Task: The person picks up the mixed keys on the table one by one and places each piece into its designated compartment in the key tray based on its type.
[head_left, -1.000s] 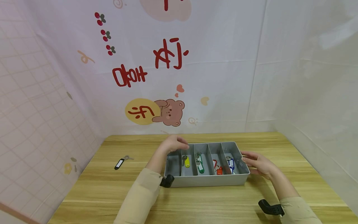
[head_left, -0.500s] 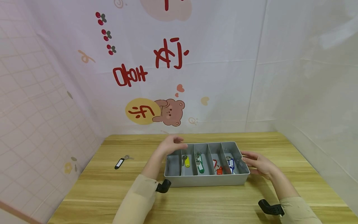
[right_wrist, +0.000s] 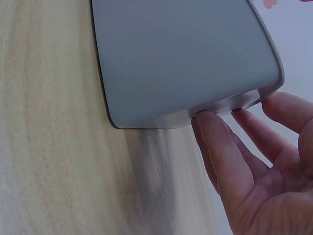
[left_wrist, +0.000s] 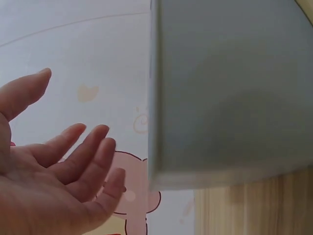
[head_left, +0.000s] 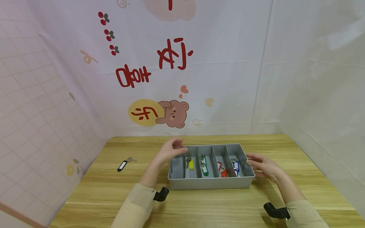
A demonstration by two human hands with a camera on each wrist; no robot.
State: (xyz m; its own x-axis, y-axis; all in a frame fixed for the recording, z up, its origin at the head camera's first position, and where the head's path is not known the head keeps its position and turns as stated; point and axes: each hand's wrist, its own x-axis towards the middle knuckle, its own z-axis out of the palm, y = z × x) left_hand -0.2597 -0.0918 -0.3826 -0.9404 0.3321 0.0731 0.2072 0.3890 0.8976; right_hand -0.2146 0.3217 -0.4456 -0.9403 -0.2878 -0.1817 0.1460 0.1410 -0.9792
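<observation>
A grey tray point(head_left: 211, 183) with upright dividers stands on the table. My left hand point(head_left: 169, 151) is raised over its left end compartment, holding nothing; in the left wrist view the fingers point(left_wrist: 93, 169) are spread and loosely bent beside the tray's wall point(left_wrist: 230, 98). At the opposite end, my right hand point(head_left: 263, 165) rests its fingertips point(right_wrist: 208, 117) against the outer wall, with one digit at the rim. Inside lie keys with a yellow tag point(head_left: 191, 164), green tags point(head_left: 205, 170), red tags point(head_left: 224, 173) and blue tags point(head_left: 236, 165). The leftmost compartment point(head_left: 178, 167) shows no key.
A key with a black tag point(head_left: 122, 166) lies on the wooden table point(head_left: 211, 209), left of the tray. Behind and along both sides hang printed white cloths point(head_left: 228, 72). Black wrist mounts point(head_left: 161, 194) stick out from both sleeves.
My left hand has shifted a little left, away from the yellow tag's compartment, and its fingers have spread apart. My right hand, the tray and the keys have not moved.
</observation>
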